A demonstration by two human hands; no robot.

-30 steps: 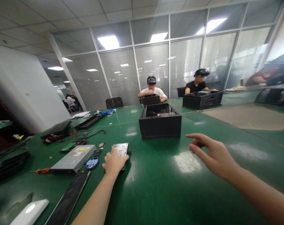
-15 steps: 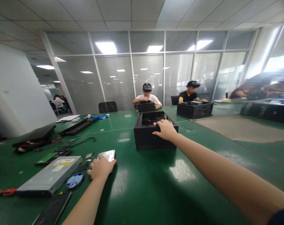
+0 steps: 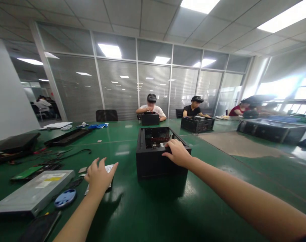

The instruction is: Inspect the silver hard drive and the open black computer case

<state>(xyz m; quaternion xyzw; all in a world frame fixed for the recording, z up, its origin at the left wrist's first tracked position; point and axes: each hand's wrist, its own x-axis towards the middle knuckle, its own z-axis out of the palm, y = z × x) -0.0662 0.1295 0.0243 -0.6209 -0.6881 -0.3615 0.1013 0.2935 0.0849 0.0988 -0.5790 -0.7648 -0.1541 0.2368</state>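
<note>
A black open-topped computer case (image 3: pixel 153 166) stands on the green table (image 3: pixel 153 208) straight ahead. My right hand (image 3: pixel 177 153) grips the case's near right top rim, fingers curled over the edge. A silver hard drive (image 3: pixel 109 168) lies flat on the table left of the case. My left hand (image 3: pixel 99 175) is over the drive with its fingers spread apart, covering most of it. I cannot tell whether the palm touches the drive.
A grey optical drive (image 3: pixel 34 193), a blue disc (image 3: pixel 64 198), a green circuit board (image 3: pixel 24 173), cables and black panels (image 3: pixel 67 136) lie at the left. Across the table, people sit at other black cases (image 3: pixel 197 123). A brown mat (image 3: pixel 233 144) and another case (image 3: pixel 271 129) are at the right.
My right hand reached forward, took the case's rim, and the case now stands nearer. My left hand's fingers have lifted and spread over the hard drive.
</note>
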